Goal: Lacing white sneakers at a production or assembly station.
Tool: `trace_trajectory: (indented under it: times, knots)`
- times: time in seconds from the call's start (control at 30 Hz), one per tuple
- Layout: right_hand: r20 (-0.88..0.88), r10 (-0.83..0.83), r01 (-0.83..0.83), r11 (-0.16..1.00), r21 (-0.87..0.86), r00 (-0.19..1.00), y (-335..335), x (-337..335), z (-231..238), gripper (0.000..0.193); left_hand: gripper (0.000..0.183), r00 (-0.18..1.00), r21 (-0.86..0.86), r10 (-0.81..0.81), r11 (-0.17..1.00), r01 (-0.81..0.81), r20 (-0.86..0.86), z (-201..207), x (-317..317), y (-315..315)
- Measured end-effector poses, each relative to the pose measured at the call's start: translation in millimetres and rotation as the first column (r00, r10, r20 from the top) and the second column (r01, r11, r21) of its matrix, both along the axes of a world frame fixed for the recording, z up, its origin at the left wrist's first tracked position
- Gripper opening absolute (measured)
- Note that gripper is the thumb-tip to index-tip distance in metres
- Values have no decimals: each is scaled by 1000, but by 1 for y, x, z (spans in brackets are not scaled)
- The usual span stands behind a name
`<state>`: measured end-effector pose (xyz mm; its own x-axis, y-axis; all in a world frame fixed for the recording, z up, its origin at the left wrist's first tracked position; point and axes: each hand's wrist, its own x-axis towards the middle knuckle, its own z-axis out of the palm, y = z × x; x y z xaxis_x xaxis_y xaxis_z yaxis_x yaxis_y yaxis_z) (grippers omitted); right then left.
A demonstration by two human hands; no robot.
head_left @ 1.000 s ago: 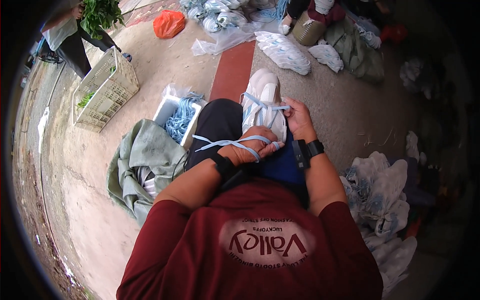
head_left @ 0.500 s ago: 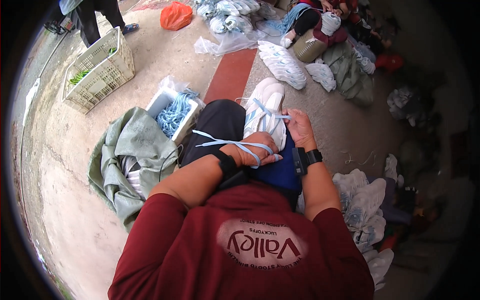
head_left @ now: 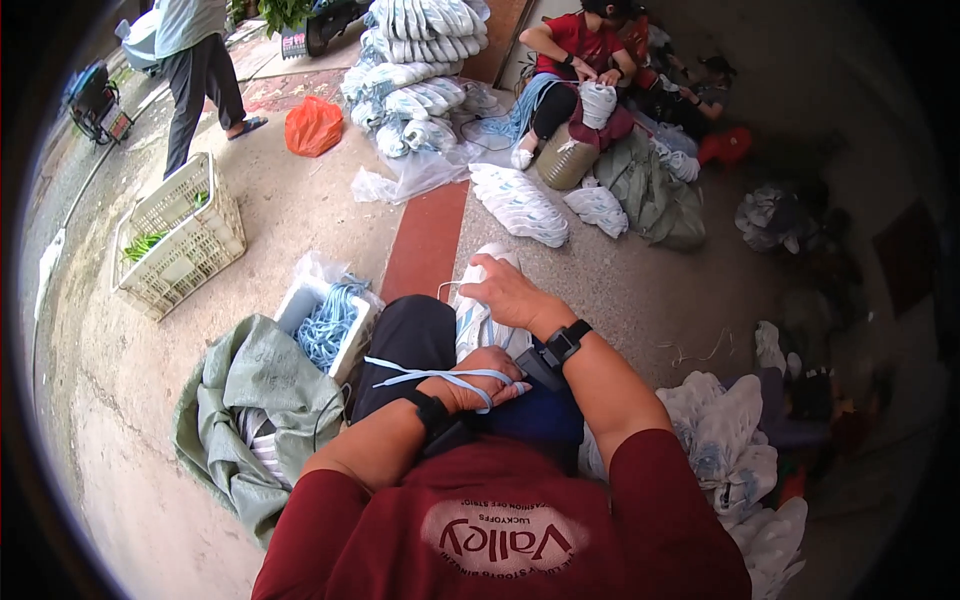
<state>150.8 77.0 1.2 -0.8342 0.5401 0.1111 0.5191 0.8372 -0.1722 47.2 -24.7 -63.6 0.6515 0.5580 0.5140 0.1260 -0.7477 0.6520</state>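
Note:
A white sneaker with light blue trim (head_left: 474,328) rests on my lap, its toe pointing away from me. My left hand (head_left: 484,376) is closed by the heel end, with a light blue shoelace (head_left: 410,374) looped over its fingers and trailing left. Over the front of the shoe reaches my right hand (head_left: 508,296), thumb and forefinger apart; its other fingers are partly hidden. That hand and forearm cover much of the lacing.
Left of my knee stand a white foam box (head_left: 297,302) of blue laces and a green sack (head_left: 250,385). A crate (head_left: 190,255) and an orange bag (head_left: 313,127) lie farther off. Shoes are heaped at right (head_left: 735,430). A co-worker (head_left: 585,50) sits ahead; another person (head_left: 195,75) stands far left.
My right hand has gone from the shoe's right side to over its toe end. My left hand stays with the lace. The view has tilted up, and the person at far left shows more fully.

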Motion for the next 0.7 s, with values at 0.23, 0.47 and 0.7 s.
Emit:
trace_trajectory:
  times: [0.23,0.47,0.7]
  knots:
    - [267,13,-23,999,36,964,3,-5,1,17,25,1000,-19,7,1000,-7,-15,5,3,-3]
    - [-52,-165,157,979,-128,985,4,1,-3,15,29,1000,6,24,1000,-24,-5,11,2,2]
    - [-221,-379,350,923,-162,899,11,5,-17,10,24,996,-34,2,999,-5,-85,-4,1,5]
